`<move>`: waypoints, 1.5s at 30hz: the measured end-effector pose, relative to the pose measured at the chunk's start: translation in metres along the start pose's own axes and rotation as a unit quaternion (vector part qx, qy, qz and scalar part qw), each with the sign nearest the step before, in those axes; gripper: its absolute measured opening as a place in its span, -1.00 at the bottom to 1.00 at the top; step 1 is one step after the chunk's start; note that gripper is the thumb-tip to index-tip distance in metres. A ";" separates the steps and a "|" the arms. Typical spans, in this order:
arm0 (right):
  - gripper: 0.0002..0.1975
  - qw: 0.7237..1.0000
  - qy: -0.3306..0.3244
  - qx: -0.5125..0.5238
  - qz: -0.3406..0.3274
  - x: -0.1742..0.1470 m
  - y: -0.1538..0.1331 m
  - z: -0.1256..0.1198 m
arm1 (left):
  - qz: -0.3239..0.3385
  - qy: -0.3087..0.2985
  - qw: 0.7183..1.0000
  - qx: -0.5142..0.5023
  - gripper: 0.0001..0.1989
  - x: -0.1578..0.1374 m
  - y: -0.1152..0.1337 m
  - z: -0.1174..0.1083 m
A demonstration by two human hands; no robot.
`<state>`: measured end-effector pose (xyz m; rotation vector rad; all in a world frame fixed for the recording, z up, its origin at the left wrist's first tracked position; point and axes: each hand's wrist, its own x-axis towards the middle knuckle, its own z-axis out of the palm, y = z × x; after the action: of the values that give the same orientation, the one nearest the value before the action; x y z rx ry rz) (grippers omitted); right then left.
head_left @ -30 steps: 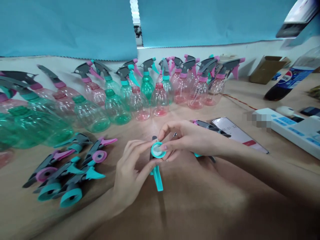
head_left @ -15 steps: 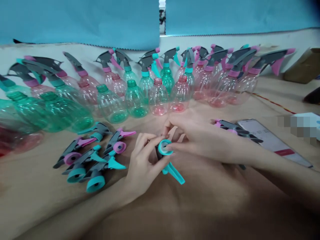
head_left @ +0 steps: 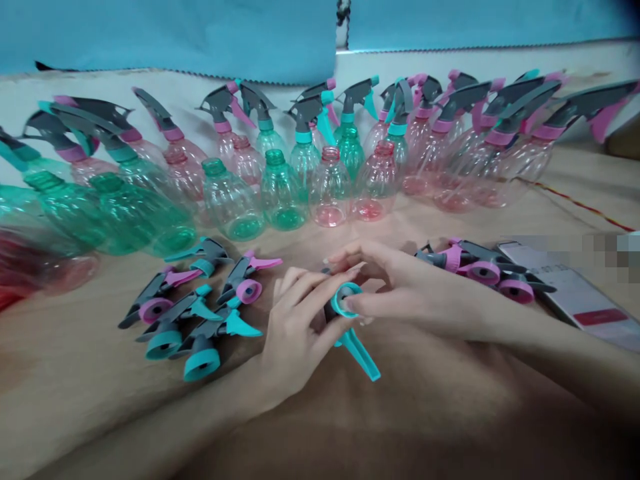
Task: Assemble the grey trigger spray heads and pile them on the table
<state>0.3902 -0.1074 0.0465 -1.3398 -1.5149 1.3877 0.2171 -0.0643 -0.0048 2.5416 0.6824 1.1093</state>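
In front of me, my left hand is wrapped round a grey spray trigger head with a turquoise collar and a turquoise trigger. The collar's open end faces up, and the trigger sticks out below toward me. My right hand closes on the same head from the right, its thumb at the collar opening. Its curled fingers lie beyond the collar, close to my left fingertips. The grey body is mostly hidden by my hands. On the left lie several loose trigger heads with turquoise or pink collars.
A row of clear bottles, some with spray tops, spans the back; an open green bottle and an open pink bottle stand in front. More trigger heads lie right, beside a phone. A twisted wire runs behind.
The view has shifted, so more trigger heads show beside the phone. My right thumb has moved further over the collar opening. My left hand keeps its hold on the trigger head.
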 end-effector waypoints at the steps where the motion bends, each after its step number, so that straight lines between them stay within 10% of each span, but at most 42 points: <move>1: -0.63 0.999 0.004 0.034 0.010 0.002 0.003 0.003 | 0.000 0.002 1.000 0.005 -0.68 0.000 -0.001 0.000; 12: -0.69 0.994 0.086 -0.003 -0.072 0.005 0.028 0.019 | 0.036 0.002 0.998 0.044 -0.67 0.002 -0.005 -0.001; 17: -0.64 0.912 0.142 -0.106 -0.370 0.007 0.051 0.028 | 0.136 0.007 0.986 0.096 -0.71 -0.003 -0.002 -0.002; 20: -0.55 0.878 0.138 -0.123 -0.441 0.009 0.060 0.030 | 0.169 0.003 0.978 0.123 -0.74 -0.004 0.000 -0.003; 45: -0.61 0.980 0.096 0.107 -0.135 0.020 0.062 0.016 | 0.099 -0.087 0.980 0.149 -0.75 0.006 -0.011 0.004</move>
<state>0.3847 -0.0987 -0.0200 -1.0597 -1.3219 1.1760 0.2202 -0.0522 -0.0085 2.9744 0.5974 0.8820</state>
